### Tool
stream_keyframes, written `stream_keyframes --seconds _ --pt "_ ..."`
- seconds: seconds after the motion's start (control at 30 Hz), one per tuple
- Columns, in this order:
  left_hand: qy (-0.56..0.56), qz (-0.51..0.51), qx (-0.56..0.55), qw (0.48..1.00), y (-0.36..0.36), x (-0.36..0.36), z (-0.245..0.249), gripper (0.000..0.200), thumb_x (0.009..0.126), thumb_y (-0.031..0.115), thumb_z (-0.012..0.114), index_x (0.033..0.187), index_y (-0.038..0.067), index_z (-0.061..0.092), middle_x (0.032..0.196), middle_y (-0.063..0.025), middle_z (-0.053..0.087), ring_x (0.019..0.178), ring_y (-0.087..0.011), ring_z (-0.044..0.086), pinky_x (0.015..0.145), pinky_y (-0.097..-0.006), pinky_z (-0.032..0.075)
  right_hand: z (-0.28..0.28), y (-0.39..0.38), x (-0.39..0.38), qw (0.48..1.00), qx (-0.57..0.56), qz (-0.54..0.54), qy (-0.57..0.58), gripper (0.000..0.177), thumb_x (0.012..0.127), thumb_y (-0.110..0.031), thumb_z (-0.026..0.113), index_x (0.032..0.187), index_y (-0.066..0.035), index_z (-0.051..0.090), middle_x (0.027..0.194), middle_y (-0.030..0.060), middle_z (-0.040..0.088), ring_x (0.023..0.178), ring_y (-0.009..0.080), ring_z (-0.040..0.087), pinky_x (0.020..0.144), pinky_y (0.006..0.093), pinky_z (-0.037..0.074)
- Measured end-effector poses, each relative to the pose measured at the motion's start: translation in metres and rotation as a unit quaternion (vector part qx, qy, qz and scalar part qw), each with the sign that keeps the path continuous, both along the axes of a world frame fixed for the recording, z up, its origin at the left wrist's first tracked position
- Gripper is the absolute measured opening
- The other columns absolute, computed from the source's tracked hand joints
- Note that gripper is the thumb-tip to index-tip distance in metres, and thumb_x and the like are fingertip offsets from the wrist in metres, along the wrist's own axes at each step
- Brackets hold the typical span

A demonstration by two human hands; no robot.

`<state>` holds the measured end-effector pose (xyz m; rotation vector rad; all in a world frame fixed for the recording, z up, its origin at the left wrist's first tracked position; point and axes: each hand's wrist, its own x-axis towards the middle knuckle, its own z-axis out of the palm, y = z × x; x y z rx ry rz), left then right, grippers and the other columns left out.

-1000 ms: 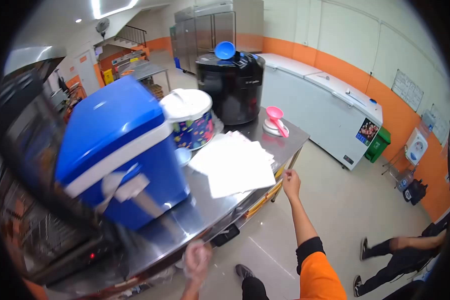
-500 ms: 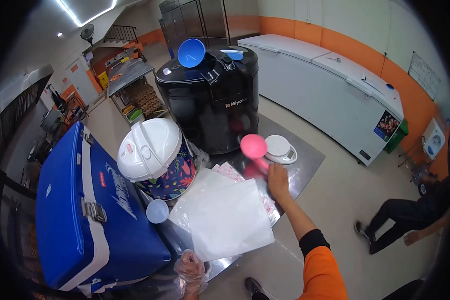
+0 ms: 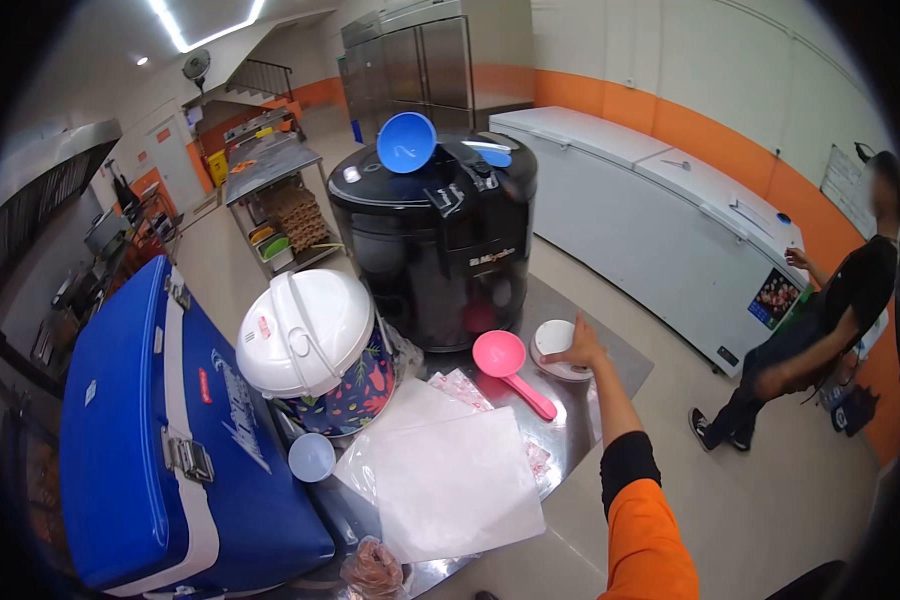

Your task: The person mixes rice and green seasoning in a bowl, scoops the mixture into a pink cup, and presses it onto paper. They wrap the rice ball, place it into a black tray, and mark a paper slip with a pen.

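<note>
My right hand is bare, its thumb and index finger spread at the near right edge of a round white kitchen scale. Left of the scale, a pink ladle lies on the steel table, bowl up and handle toward me. My left hand, in a clear plastic glove, is low at the table's near edge with its fingers curled; what is in them, if anything, I cannot make out. Sheets of white paper lie between my hands. A small pale-blue cup stands beyond my left hand.
A blue cooler box stands at the left. Behind the paper are a flowered container with a white lid and a big black Miyako cooker with a blue bowl on top. A person walks near the white freezer.
My right hand has let go of the pink ladle, which now lies on the table, and has moved to the scale. The person at the right has come further into view.
</note>
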<state>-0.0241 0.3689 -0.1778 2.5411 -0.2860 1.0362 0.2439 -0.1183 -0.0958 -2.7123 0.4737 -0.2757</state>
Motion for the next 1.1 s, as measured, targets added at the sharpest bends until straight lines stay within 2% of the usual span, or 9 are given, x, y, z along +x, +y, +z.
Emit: stream_keyframes --seconds 0.13,0.23,0.33,0.43,0.47,0.57,0.73,1.0,1.1 --pt "0.007 0.0 -0.009 1.0 -0.001 -0.002 0.008 0.019 0.083 0.008 0.057 0.1 0.002 0.051 0.076 -0.0137 0.062 0.055 -0.0309 0.06 0.051 -0.0376 0.049 0.0 0.001 0.003 0.997 0.03 0.053 0.047 0.13 0.039 -0.045 0.091 0.143 0.001 0.027 0.142 0.0207 0.035 0.132 0.0371 0.035 0.107 0.0531 0.034" --pt "0.023 0.005 -0.008 1.0 -0.001 -0.006 0.005 0.019 0.083 0.008 0.057 0.101 0.002 0.052 0.077 -0.0131 0.062 0.056 -0.0301 0.06 0.053 -0.0374 0.049 0.073 0.063 -0.051 0.954 -0.296 -0.003 0.044 0.103 0.057 -0.035 0.083 0.143 -0.005 0.034 0.141 0.0116 0.036 0.134 0.0309 0.033 0.102 0.0618 0.033" --pt "0.035 -0.014 -0.022 0.999 0.001 -0.007 0.016 0.019 0.084 0.007 0.057 0.101 0.002 0.051 0.08 -0.0118 0.063 0.059 -0.028 0.061 0.055 -0.0372 0.048 0.029 0.031 -0.045 0.804 -0.577 0.046 -0.133 0.07 0.079 -0.023 0.065 0.141 -0.008 0.037 0.139 0.0047 0.037 0.132 0.0294 0.035 0.096 0.0649 0.035" --pt "0.019 -0.007 -0.017 1.0 0.0 -0.01 0.021 0.018 0.085 0.006 0.057 0.102 0.003 0.051 0.082 -0.0115 0.063 0.061 -0.0268 0.062 0.057 -0.0367 0.047 0.026 0.033 -0.071 0.802 -0.577 0.078 -0.133 0.053 0.088 -0.012 0.046 0.14 -0.009 0.039 0.138 0.0042 0.037 0.134 0.0311 0.033 0.095 0.0658 0.033" --pt "0.02 -0.013 -0.023 0.999 0.001 -0.011 0.019 0.018 0.085 0.006 0.057 0.102 0.002 0.051 0.082 -0.0116 0.063 0.062 -0.0268 0.062 0.058 -0.0369 0.047 0.027 0.034 -0.084 0.792 -0.593 0.049 -0.138 0.065 0.081 -0.022 0.062 0.141 -0.014 0.039 0.14 0.0051 0.037 0.135 0.0338 0.029 0.097 0.0673 0.031" --pt "0.015 -0.044 -0.074 0.996 0.007 -0.013 0.012 0.019 0.086 0.004 0.057 0.104 0.004 0.051 0.082 -0.0119 0.063 0.062 -0.0271 0.062 0.059 -0.0372 0.048 0.062 0.076 -0.151 0.95 -0.291 -0.106 -0.034 0.094 0.062 -0.031 0.08 0.144 -0.024 0.034 0.143 0.0088 0.034 0.136 0.0376 0.025 0.096 0.0718 0.026" --pt "0.06 -0.114 -0.194 0.973 0.06 -0.118 0.03 0.022 0.085 0.005 0.058 0.105 0.005 0.05 0.081 -0.0119 0.062 0.064 -0.0279 0.062 0.059 -0.0392 0.049 0.098 0.123 -0.293 0.964 -0.157 -0.183 -0.109 0.084 0.054 -0.035 0.083 0.13 -0.047 0.05 0.148 0.0119 0.022 0.134 0.0386 0.021 0.097 0.0695 0.023" --pt "0.127 0.161 -0.36 0.91 0.261 -0.543 0.003 0.029 0.089 0.008 0.049 0.117 0.002 0.046 0.074 -0.0086 0.055 0.062 -0.0178 0.053 0.057 -0.031 0.043 0.086 0.334 -0.58 0.97 -0.051 -0.111 -0.211 0.11 0.049 -0.033 0.084 0.143 -0.031 0.028 0.143 0.0128 0.033 0.132 0.0386 0.029 0.096 0.0683 0.028" --pt "0.069 0.317 -0.538 0.778 0.309 -0.682 0.042 0.033 0.09 0.004 0.047 0.123 0.002 0.042 0.072 -0.0019 0.048 0.064 -0.0098 0.044 0.057 -0.0251 0.038 0.052 0.461 -0.656 0.987 0.007 -0.02 -0.159 0.107 0.05 -0.032 0.084 0.143 -0.031 0.03 0.143 0.0125 0.033 0.132 0.0378 0.029 0.096 0.0683 0.028"
